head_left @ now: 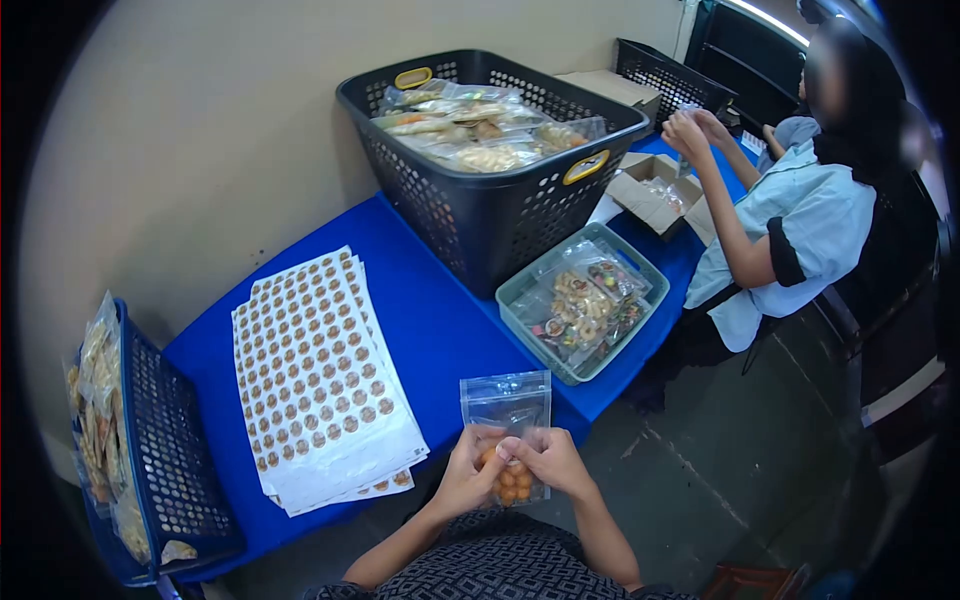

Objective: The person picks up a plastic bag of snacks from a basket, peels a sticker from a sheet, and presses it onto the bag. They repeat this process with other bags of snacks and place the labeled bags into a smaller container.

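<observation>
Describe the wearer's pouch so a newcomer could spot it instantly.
Find the blue table, then the wearer's left hand and right hand at its near edge. They hold a clear zip pouch whose round orange pieces differ from the pale rings in the green tub.

Glossy plastic pouch, matt paper sheets, plastic tub
</observation>
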Demonstrator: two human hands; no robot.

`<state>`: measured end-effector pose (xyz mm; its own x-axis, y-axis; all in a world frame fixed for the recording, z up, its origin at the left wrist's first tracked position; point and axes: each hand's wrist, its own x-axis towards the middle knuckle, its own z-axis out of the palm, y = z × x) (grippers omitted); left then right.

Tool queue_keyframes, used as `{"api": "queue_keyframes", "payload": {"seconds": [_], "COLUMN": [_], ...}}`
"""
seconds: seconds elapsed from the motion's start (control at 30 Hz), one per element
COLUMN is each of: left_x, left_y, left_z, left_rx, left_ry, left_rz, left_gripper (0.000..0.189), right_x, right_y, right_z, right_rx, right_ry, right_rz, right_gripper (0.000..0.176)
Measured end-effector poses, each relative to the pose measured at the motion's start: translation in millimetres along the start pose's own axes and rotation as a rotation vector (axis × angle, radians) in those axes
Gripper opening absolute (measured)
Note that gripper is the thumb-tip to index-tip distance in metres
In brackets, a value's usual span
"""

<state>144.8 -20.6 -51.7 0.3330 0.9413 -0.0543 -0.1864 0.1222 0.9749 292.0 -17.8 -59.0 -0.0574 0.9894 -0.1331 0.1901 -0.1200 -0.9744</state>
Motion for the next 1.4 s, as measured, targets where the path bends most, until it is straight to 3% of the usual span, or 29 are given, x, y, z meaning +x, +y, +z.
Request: {"api": "queue_keyframes", "payload": {"seconds": [0.13, 0.2, 0.23, 0.4, 0.47, 0.5, 0.53, 0.6, 0.67, 0.73, 0.77, 0.8, 0.9, 1.0, 1.07, 1.13, 1.2, 1.27, 1.4], "left_x": [14, 23, 30, 66, 92, 104, 114, 133, 148, 156, 157, 159, 163, 160, 162, 166, 163, 160, 156], "left_y": [-9, -5, -5, 2, 10, 16, 22, 26, 23, 25, 22, 22, 24, 37, 35, 18, 23, 26, 20], "left_z": [9, 14, 18, 34, 33, 31, 29, 23, 14, 10, 6, 3, -3, -10, -15, -21, -19, -17, 8], "left_rx": [0.108, 0.058, 0.121, -0.109, 0.195, 0.194, 0.278, 0.347, 0.508, 0.441, 0.46, 0.479, 0.463, 0.423, 0.395, 0.624, 0.621, 0.597, 0.443], "left_ry": [-0.066, -0.067, -0.058, -0.227, -0.284, -0.289, -0.356, -0.418, -0.453, -0.45, -0.463, -0.477, -0.398, -0.348, -0.309, -0.199, -0.132, -0.137, 0.133], "left_rz": [0.026, -0.096, -0.032, 0.004, 0.252, 0.275, 0.253, 0.247, 0.239, 0.271, 0.26, 0.247, 0.226, 0.134, 0.056, 0.403, 0.362, 0.195, 0.318], "left_gripper": [0.029, 0.03, 0.03, 0.029, 0.032, 0.032, 0.035, 0.038, 0.043, 0.047, 0.046, 0.046, 0.042, 0.033, 0.03, 0.025, 0.024, 0.027, 0.028], "right_x": [-1, 1, 1, 7, 14, 18, 22, 30, 39, 47, 54, 58, 72, 90, 101, 112, 119, 123, 130], "right_y": [3, 12, 5, -1, -5, -10, -15, -30, -32, -39, -46, -52, -53, -49, -60, -46, -43, -36, -35], "right_z": [-15, -19, -24, -47, -60, -64, -63, -63, -66, -63, -56, -53, -53, -60, -68, -65, -60, -65, -83], "right_rx": [-0.017, -0.101, -0.103, -0.12, -0.135, -0.104, -0.11, 0.159, 0.128, 0.026, -0.061, -0.063, 0.011, 0.135, -0.266, -0.178, 0.191, 0.232, 0.217], "right_ry": [0.052, 0.133, 0.156, 0.278, 0.348, 0.372, 0.38, 0.427, 0.427, 0.407, 0.481, 0.478, 0.398, 0.304, 0.104, 0.048, 0.018, -0.021, -0.146], "right_rz": [0.026, -0.01, -0.011, -0.033, -0.072, -0.143, -0.16, -0.18, -0.181, -0.062, -0.232, -0.229, -0.161, -0.085, -0.07, -0.057, -0.054, -0.111, -0.142], "right_gripper": [0.044, 0.044, 0.043, 0.038, 0.037, 0.031, 0.031, 0.027, 0.029, 0.013, 0.023, 0.023, 0.02, 0.029, 0.032, 0.028, 0.025, 0.021, 0.02]}}
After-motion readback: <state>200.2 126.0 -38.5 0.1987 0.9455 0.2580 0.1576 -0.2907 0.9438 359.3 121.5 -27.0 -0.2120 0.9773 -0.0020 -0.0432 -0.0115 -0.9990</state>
